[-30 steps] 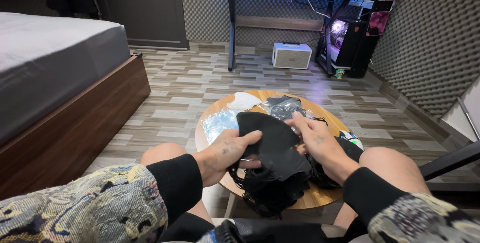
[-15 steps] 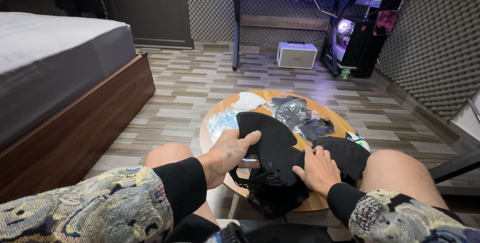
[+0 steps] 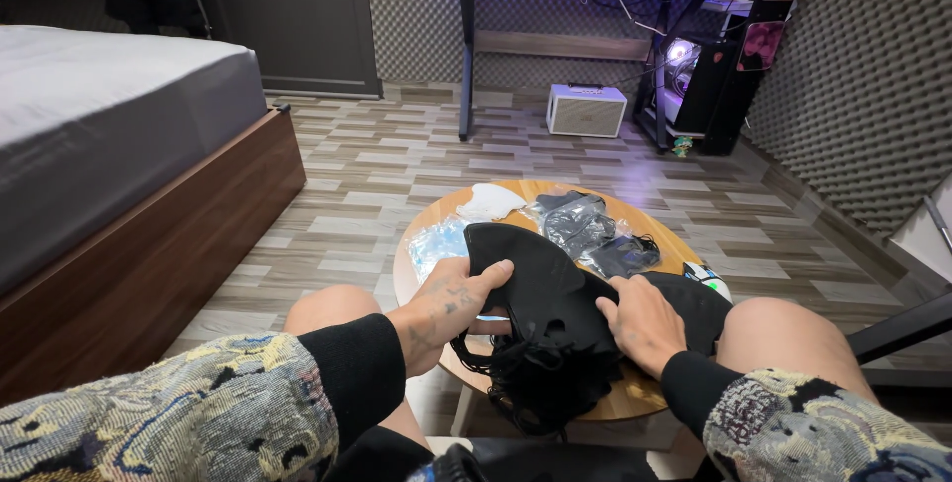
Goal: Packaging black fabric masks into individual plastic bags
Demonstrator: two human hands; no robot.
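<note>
- The left hand (image 3: 451, 305) is pinching the near-left edge of a floppy black fabric piece (image 3: 540, 294) — thumb on top of the cloth, other fingers curled under it, so it's closed on the fabric.
- The right hand (image 3: 643, 321) lies flat on the right side of that same black piece, fingers spread and pressing down on it, not gripping anything.
- The black fabric is spread between the two hands on a small round wooden table (image 3: 654, 395), with its lower end bunched up and hanging off the near edge just below both wrists.
- Just past the left hand's fingertips there's a clear crinkly plastic bag with something pale blue inside (image 3: 436, 241), and a bit further out a white cloth item (image 3: 491, 200).
- Beyond the right hand sit a couple of clear packets with dark fabric in them (image 3: 585, 224) — near it, not touching.
- Way out from both hands: a white boxy speaker (image 3: 586, 110) on the wood-pattern floor, and a grey-covered bed on a brown wooden frame (image 3: 109, 145) off to the left hand's side.
</note>
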